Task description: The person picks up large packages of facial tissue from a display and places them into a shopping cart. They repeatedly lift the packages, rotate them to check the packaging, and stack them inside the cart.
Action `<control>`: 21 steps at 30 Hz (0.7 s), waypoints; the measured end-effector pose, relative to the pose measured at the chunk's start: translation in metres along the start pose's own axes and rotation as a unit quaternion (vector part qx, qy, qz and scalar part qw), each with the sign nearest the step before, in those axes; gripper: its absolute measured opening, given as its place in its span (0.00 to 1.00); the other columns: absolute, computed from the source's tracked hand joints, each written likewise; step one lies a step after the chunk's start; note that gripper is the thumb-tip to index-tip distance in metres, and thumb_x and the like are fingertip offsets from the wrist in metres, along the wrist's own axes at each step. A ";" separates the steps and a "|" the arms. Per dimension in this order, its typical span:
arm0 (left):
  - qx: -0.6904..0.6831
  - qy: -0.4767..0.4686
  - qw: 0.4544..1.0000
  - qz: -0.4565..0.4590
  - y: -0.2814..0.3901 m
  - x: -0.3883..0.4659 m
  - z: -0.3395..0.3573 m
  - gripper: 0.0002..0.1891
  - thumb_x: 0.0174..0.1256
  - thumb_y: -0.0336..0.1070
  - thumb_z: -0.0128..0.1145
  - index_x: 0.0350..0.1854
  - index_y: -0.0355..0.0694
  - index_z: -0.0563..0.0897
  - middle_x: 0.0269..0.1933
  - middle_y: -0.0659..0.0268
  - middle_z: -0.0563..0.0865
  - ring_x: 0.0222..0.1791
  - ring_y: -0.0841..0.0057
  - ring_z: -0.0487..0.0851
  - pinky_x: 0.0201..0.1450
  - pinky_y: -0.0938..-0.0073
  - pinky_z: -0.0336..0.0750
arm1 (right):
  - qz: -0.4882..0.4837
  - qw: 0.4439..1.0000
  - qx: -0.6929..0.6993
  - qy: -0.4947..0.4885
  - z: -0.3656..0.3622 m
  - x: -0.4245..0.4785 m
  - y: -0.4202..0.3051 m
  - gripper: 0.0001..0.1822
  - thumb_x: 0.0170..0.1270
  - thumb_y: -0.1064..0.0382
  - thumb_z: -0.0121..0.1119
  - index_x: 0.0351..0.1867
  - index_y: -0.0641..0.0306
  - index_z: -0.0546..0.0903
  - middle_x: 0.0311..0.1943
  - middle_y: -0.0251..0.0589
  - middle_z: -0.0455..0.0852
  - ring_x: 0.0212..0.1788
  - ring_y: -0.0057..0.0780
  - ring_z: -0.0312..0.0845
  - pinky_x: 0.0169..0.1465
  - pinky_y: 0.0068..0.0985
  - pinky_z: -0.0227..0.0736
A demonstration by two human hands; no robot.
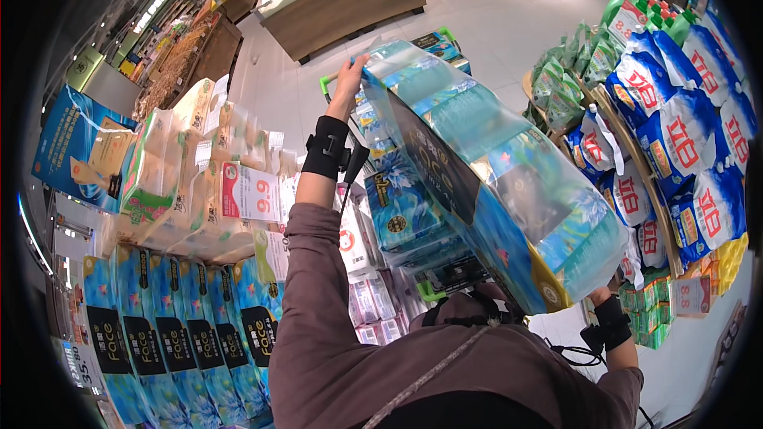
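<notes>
A large plastic-wrapped multipack of blue Face tissue packs (477,167) is held up at a slant before me, above a shopping trolley. At its far left corner, my left hand (353,74) grips the wrap. My right hand (599,295) is at the near right end, its fingers mostly hidden behind the package. Beneath, more blue tissue packs (396,208) are stacked in the trolley, whose green corner piece (430,291) shows near my body. Another blue tissue pack (438,44) sits at the trolley's far end.
At left, several upright blue Face multipacks (173,333) stand below beige tissue packs (191,190) with a price card (250,192). To the right, a rack holds blue-and-white detergent bags (682,131) and green bottles (626,3). A wooden display counter (346,6) stands beyond the trolley.
</notes>
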State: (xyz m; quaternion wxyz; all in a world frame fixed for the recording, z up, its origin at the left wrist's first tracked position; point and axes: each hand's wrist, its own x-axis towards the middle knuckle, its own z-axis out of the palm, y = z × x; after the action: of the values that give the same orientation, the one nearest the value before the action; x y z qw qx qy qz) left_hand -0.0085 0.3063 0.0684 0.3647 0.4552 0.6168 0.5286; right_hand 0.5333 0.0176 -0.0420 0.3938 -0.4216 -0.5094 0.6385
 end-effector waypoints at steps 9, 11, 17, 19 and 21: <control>0.017 -0.050 0.998 -0.042 -0.004 0.007 -0.004 0.36 0.54 0.65 0.53 0.58 0.42 0.68 0.62 0.58 0.68 0.64 0.60 0.61 0.61 0.45 0.54 | 0.015 1.000 0.007 -0.006 0.003 0.006 0.008 0.35 0.56 0.45 0.58 0.61 0.61 0.66 0.55 0.39 0.73 0.55 0.31 0.70 0.56 0.32 0.68; 0.018 -0.042 0.998 -0.053 -0.008 0.010 -0.005 0.36 0.54 0.65 0.53 0.58 0.43 0.68 0.61 0.59 0.69 0.64 0.61 0.62 0.61 0.45 0.54 | 0.020 1.000 0.009 -0.008 0.002 0.003 0.008 0.34 0.56 0.45 0.58 0.61 0.61 0.66 0.55 0.39 0.73 0.55 0.31 0.70 0.56 0.32 0.68; -0.027 -0.021 0.999 -0.042 -0.011 0.008 0.001 0.30 0.53 0.63 0.55 0.50 0.46 0.73 0.48 0.64 0.74 0.50 0.71 0.69 0.54 0.59 0.61 | 0.040 0.999 0.004 -0.003 -0.007 -0.005 0.011 0.34 0.56 0.45 0.58 0.61 0.61 0.66 0.55 0.39 0.73 0.55 0.31 0.70 0.56 0.32 0.68; -0.027 -0.052 0.997 -0.047 -0.007 0.005 0.001 0.32 0.52 0.65 0.54 0.53 0.46 0.72 0.50 0.64 0.74 0.50 0.70 0.69 0.54 0.60 0.62 | 0.046 0.999 0.004 -0.002 -0.010 -0.006 0.011 0.34 0.57 0.45 0.58 0.61 0.61 0.66 0.55 0.39 0.73 0.55 0.31 0.70 0.56 0.32 0.68; -0.032 -0.078 0.995 -0.056 -0.008 0.005 0.000 0.35 0.52 0.67 0.53 0.55 0.45 0.71 0.51 0.63 0.73 0.50 0.70 0.69 0.54 0.60 0.62 | 0.051 0.999 0.005 -0.003 -0.014 -0.008 0.013 0.34 0.57 0.45 0.58 0.61 0.61 0.66 0.55 0.39 0.73 0.55 0.31 0.70 0.56 0.32 0.68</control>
State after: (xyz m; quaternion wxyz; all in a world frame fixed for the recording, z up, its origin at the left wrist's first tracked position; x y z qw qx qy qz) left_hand -0.0111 0.3105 0.0609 0.4551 0.4473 0.5940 0.4899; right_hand 0.5480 0.0124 -0.0550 0.3608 -0.4432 -0.4851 0.6619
